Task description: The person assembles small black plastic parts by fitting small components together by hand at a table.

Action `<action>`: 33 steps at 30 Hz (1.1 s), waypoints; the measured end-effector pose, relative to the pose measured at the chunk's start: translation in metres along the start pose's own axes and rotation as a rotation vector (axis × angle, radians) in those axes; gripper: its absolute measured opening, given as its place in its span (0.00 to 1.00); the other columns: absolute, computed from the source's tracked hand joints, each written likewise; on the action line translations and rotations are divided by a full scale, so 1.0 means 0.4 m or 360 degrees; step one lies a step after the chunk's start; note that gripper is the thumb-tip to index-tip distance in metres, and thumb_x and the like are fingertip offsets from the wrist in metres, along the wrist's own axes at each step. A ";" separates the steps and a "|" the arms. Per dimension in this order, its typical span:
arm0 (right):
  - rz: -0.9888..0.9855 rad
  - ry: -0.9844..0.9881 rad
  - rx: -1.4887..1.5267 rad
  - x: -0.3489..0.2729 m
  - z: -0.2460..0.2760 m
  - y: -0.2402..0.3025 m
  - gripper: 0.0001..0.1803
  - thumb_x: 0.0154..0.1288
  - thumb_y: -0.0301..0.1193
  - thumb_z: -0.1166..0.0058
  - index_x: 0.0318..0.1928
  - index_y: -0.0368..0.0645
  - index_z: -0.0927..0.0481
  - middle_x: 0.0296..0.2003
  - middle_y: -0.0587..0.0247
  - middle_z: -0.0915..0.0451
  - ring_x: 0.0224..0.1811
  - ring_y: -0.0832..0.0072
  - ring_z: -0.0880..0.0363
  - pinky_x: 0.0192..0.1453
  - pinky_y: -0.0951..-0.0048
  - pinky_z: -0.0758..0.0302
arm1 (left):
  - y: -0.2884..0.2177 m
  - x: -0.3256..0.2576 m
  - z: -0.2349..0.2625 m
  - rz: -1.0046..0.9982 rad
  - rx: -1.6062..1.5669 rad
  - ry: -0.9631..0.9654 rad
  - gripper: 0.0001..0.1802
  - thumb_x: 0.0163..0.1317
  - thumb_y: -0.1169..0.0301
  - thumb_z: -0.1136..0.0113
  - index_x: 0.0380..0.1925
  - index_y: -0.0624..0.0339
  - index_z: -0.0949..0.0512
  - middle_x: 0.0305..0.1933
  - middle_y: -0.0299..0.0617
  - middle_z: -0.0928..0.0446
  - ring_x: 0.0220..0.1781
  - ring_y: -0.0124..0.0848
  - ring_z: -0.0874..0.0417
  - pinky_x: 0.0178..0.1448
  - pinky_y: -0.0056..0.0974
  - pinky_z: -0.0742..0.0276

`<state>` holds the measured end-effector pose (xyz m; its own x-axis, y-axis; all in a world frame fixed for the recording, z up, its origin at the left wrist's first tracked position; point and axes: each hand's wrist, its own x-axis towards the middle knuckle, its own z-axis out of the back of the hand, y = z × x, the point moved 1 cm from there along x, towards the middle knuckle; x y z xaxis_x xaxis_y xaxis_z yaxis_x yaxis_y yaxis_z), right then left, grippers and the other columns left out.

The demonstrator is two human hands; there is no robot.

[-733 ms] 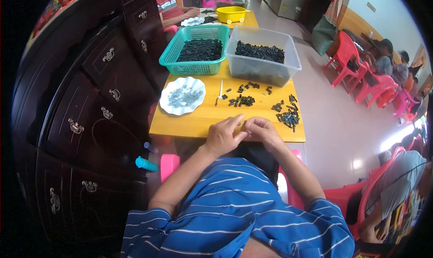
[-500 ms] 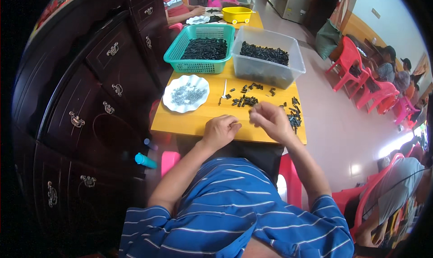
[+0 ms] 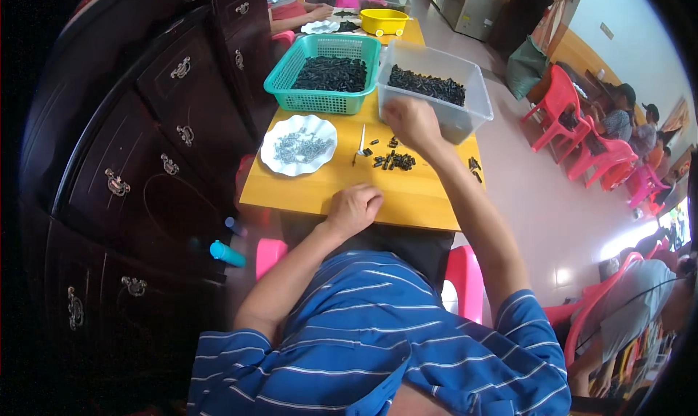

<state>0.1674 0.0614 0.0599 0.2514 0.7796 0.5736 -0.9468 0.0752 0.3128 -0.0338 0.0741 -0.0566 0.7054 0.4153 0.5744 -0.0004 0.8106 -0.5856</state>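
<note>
My left hand [image 3: 355, 207] rests at the table's near edge with its fingers curled together; anything inside them is hidden. My right hand [image 3: 413, 123] is stretched out just in front of the clear plastic bin [image 3: 472, 118], its fingers bent closed and their tips hidden. A small pile of short black cylindrical pieces [image 3: 395, 161] lies between the two hands. Left of it, a thin white stick [image 3: 362, 138] lies on the table. Farther left stands a white scalloped plate [image 3: 273, 161] of small, shiny, thin parts.
Masses of black pieces fill a green basket [image 3: 314, 105] and the bin. More pieces [image 3: 475, 170] lie by the table's right edge. Beyond stands a yellow tub [image 3: 383, 22], near a seated person's arms. Dark drawers [image 3: 145, 147] line the left; red chairs [image 3: 563, 118] the right.
My right hand has moved forward from near the pile to the front of the clear bin. My left hand stays at the near edge, its fingers still curled.
</note>
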 end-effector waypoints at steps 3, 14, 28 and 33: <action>-0.0112 0.0083 0.0007 -0.134 -0.018 -0.090 0.07 0.58 0.33 0.41 0.31 0.44 0.14 0.29 0.50 0.16 0.35 0.49 0.16 0.40 0.51 0.20 | 0.000 0.007 -0.009 -0.0009 0.0015 0.0031 0.05 0.60 0.72 0.39 0.30 0.61 0.17 0.31 0.48 0.18 0.34 0.47 0.15 0.38 0.45 0.20; -0.0312 0.0143 -0.0030 -0.279 -0.055 -0.118 0.10 0.56 0.32 0.38 0.38 0.41 0.15 0.32 0.53 0.16 0.37 0.55 0.16 0.43 0.59 0.20 | -0.003 0.007 -0.013 0.0007 0.0057 0.0030 0.05 0.60 0.72 0.39 0.30 0.60 0.17 0.32 0.47 0.17 0.35 0.46 0.15 0.39 0.44 0.19; -0.0369 0.0280 0.0524 -0.367 0.005 -0.019 0.07 0.63 0.31 0.37 0.37 0.40 0.17 0.30 0.54 0.15 0.30 0.63 0.15 0.35 0.66 0.21 | -0.039 -0.005 -0.013 0.0104 -0.0253 -0.0046 0.12 0.56 0.75 0.31 0.40 0.61 0.18 0.33 0.43 0.19 0.21 0.30 0.23 0.29 0.35 0.27; -0.0428 0.0325 0.0798 -0.400 -0.024 0.020 0.09 0.66 0.33 0.37 0.37 0.39 0.17 0.28 0.57 0.16 0.27 0.70 0.18 0.34 0.70 0.23 | -0.059 0.000 -0.007 0.0179 -0.0228 0.0105 0.14 0.57 0.75 0.33 0.44 0.60 0.19 0.38 0.46 0.17 0.27 0.36 0.17 0.34 0.38 0.21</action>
<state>0.1177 -0.0569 -0.0367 0.3784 0.8811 0.2837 -0.6330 0.0227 0.7738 -0.0318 0.0536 -0.0445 0.7513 0.4686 0.4647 0.0156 0.6914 -0.7223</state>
